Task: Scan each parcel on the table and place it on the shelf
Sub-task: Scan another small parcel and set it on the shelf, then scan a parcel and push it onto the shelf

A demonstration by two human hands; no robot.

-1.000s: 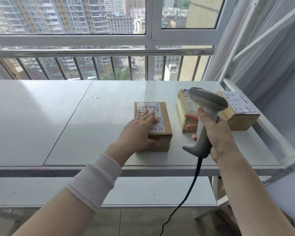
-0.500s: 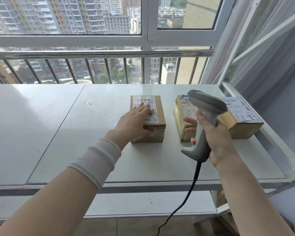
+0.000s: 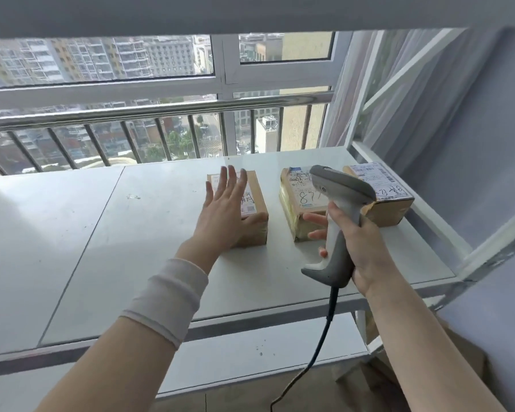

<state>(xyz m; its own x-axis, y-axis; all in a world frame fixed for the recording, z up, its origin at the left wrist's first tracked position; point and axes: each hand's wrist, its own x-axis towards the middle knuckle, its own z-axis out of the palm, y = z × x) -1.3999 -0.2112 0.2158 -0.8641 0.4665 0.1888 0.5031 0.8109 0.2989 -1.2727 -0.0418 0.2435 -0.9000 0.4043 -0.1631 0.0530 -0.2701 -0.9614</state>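
Three brown cardboard parcels with white labels lie on the white table (image 3: 149, 263). My left hand (image 3: 223, 209) hovers over the left parcel (image 3: 254, 200) with its fingers straight and spread, and the thumb lies along the parcel's near top edge. My right hand (image 3: 357, 248) grips the handle of a grey barcode scanner (image 3: 336, 215), whose head points over the middle parcel (image 3: 295, 203). The right parcel (image 3: 384, 200) lies behind the scanner, near the table's right edge.
A window with a metal railing (image 3: 161, 111) runs behind the table. A white shelf frame (image 3: 428, 173) and a sheer curtain stand at the right. The scanner's black cable (image 3: 315, 352) hangs down past the front edge. A lower board sits under the table.
My left hand has lifted off the left parcel's label and its fingers have spread. The view has tilted upward. The right hand and scanner stay over the middle parcel.
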